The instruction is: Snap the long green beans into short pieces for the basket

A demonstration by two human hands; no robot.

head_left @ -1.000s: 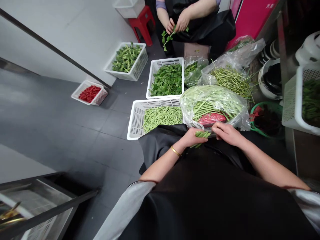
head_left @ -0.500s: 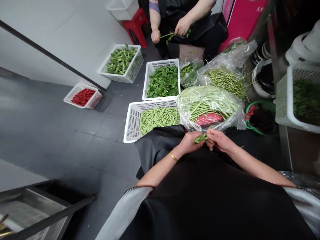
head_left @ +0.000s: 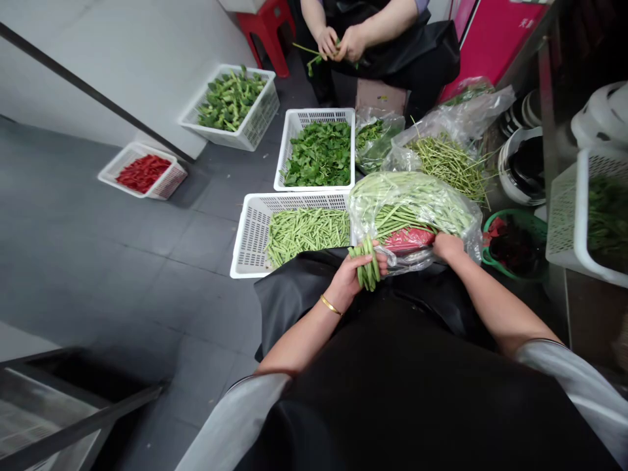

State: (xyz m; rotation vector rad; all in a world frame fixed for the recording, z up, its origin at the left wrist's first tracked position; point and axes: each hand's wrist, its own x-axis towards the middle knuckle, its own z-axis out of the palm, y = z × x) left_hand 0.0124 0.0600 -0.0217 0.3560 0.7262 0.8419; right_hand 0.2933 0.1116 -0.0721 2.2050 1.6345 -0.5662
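Observation:
A small bunch of green bean pieces (head_left: 367, 265) lies in my left hand (head_left: 347, 278), with the fingers curled round it above my apron. My right hand (head_left: 448, 244) reaches to the near right side of a clear plastic bag (head_left: 471, 226) of long green beans (head_left: 392, 219); its fingers are hidden there, so their grip does not show. Under the long beans in the bag shows something red (head_left: 408, 239). Just beyond my left hand stands a white basket (head_left: 249, 245) holding short cut beans (head_left: 309, 234).
Beyond it stands a white basket (head_left: 282, 150) of leafy greens. Further left are baskets of green stalks (head_left: 229, 101) and red peppers (head_left: 142, 173). A green basin (head_left: 515, 271) and a white crate (head_left: 581, 216) stand right. Opposite, a co-worker's hands (head_left: 341, 44) hold a green stem.
My hands have parted. The left has turned, showing the bean bunch more openly, while the right has moved forward and right to the bag. The co-worker's hands have come together.

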